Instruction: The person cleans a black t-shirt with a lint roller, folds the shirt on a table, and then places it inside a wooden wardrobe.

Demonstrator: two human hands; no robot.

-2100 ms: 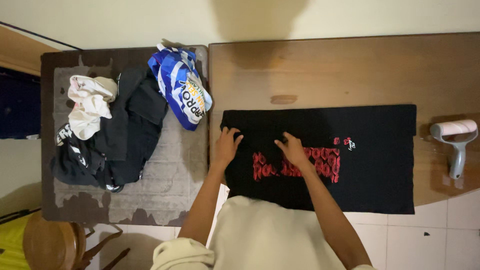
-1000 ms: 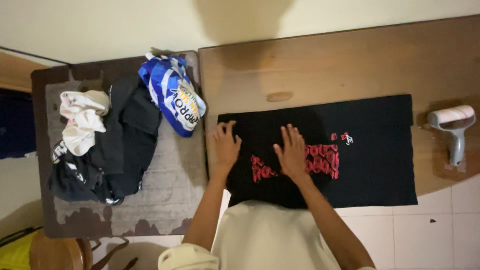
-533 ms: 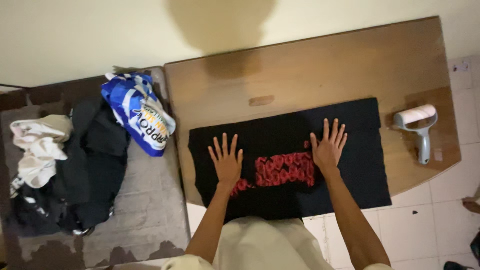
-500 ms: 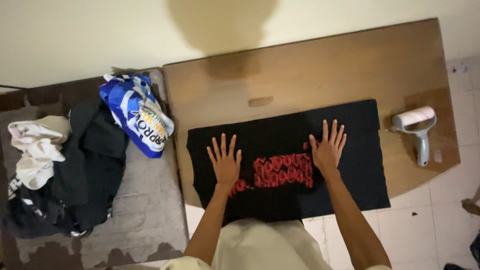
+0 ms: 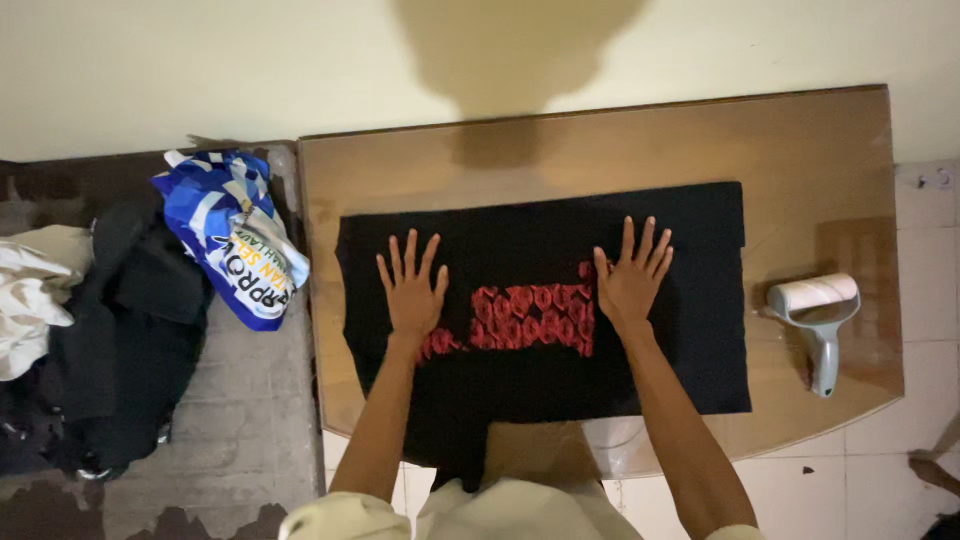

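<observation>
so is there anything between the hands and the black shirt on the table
Nothing visible. The left hand and right hand both lie flat, fingers spread, directly on the black shirt, either side of its red print. The lint roller sits apart at the right on the wooden table, clear of both hands.

Dim warm light, head shadow on wall

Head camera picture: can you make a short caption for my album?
Two flat hands, left and right, press a black shirt with red print on a wooden table.
</observation>
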